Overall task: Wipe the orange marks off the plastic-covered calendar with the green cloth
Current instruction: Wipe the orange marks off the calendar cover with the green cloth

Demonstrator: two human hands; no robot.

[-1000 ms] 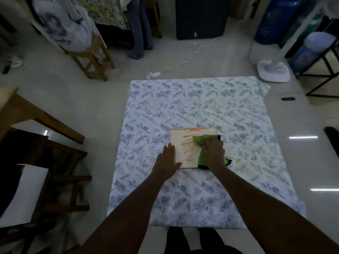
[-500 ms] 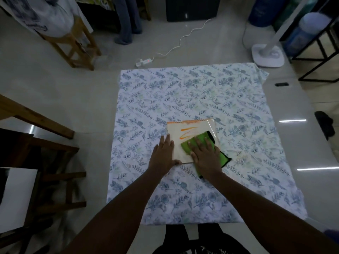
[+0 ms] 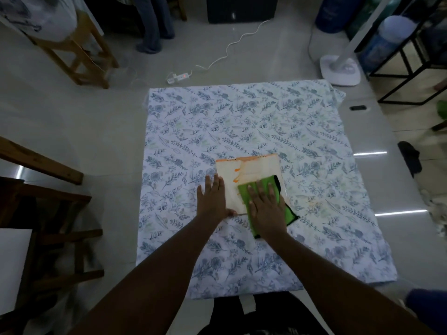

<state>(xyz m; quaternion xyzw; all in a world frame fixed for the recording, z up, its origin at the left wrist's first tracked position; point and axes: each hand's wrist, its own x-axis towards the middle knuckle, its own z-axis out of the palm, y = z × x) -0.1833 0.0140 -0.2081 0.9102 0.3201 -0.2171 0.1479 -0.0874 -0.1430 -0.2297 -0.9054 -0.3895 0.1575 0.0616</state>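
A pale glossy floor (image 3: 72,122) is reflecting thin strips of ceiling light along its right side. A white sheet with a blue leaf print (image 3: 242,122) is lying spread flat across it. A wooden stool (image 3: 79,56) is standing at the upper left, and darker wooden furniture (image 3: 48,189) is crowding the left edge. A white power strip (image 3: 177,77) is trailing its cord toward a dark box (image 3: 242,8) at the top. A white fan base (image 3: 339,70) is sitting beside a black metal frame (image 3: 411,61), with what may be blue water jugs (image 3: 384,42) behind.
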